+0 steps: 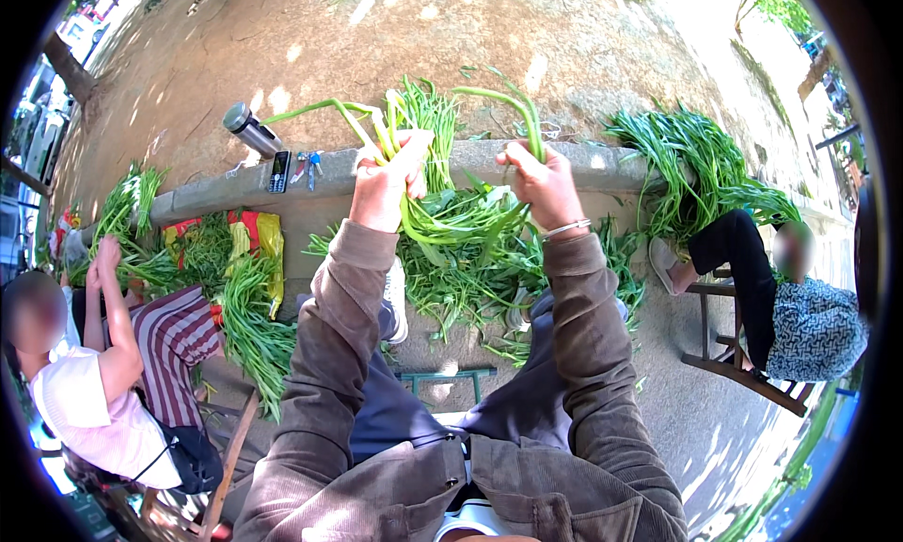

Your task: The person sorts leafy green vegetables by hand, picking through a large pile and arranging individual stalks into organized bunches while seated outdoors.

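Observation:
My left hand (388,186) is closed round several pale green stems (324,107) of what looks like water spinach. Their thick ends stick out above the fist, and leafy lengths (461,230) droop below it toward the right. A short distance away, my right hand (547,186) pinches one curved green stem (532,123) that arches up and to the left. Both hands are over a loose heap of leafy greens (470,283) on the ground between my feet. Just behind my left hand, a neat bundle of stems (437,119) lies across the stone curb.
On the curb (602,170) are a metal flask (252,128), a keypad phone (279,171) and keys (313,166). More greens (682,161) lie right. At left, a seated person (103,391) is beside greens and a yellow-red bag (270,260). Another person (809,330) sits right.

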Available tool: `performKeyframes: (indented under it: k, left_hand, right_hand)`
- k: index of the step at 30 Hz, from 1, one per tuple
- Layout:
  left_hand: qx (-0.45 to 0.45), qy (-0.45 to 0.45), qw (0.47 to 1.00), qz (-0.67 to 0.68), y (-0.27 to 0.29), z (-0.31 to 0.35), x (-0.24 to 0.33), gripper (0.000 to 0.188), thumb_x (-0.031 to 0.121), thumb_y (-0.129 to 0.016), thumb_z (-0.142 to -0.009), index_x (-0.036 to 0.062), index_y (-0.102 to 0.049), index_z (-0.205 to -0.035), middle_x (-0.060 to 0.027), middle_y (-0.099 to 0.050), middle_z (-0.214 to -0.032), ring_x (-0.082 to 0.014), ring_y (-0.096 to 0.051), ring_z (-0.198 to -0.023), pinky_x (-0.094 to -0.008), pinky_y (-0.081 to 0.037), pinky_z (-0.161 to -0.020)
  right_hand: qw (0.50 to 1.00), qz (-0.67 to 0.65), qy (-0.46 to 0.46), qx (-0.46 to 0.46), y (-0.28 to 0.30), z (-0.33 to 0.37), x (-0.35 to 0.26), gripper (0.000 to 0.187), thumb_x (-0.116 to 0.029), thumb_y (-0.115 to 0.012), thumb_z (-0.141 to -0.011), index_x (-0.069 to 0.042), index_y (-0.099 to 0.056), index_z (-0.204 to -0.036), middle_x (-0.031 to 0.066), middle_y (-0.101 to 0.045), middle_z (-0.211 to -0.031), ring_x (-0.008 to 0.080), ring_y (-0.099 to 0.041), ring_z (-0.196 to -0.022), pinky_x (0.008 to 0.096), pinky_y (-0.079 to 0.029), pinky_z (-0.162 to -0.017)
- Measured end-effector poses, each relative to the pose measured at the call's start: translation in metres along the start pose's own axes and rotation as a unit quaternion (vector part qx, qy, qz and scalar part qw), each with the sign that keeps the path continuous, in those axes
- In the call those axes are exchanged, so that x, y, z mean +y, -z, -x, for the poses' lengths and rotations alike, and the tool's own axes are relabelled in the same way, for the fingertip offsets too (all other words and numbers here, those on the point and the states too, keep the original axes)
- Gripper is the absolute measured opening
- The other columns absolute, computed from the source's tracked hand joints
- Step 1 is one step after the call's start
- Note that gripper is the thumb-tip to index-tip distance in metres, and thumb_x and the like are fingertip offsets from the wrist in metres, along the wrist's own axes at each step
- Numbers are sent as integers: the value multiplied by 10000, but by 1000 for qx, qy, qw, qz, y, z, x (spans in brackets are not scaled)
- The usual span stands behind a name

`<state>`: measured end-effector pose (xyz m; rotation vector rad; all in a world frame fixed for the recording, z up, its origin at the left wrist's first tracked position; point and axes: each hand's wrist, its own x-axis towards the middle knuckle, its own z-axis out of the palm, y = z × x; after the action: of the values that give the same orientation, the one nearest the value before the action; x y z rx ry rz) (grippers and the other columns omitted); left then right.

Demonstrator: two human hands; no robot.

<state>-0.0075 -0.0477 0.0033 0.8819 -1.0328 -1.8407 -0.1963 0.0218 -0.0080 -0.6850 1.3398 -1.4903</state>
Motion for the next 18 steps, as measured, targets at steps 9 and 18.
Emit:
performKeyframes:
  k: [9,18]
  left_hand:
    - [-42,33,996,-72,-7,4,-11,180,152,-591,-844,35,-596,-981,43,-433,-578,-48,-387,-439,-208,-326,-420]
    - [-72,28,992,-104,-15,5,-28,247,150,-624,-808,38,-600,-1027,36,-517,-649,-31,-443,-480,-177,-351,-405]
  right_hand:
    - [997,16,-61,-34,-3,23,-12,297,-244,-680,-770,-39,-628,-978,-22,-626,-785,-6,-361,-456,158,-256,-403]
    - [996,10,20,-81,-22,22,1,230,-175,-656,-794,19,-631,-915,22,-627,-772,47,-517,-622,185,-396,-541]
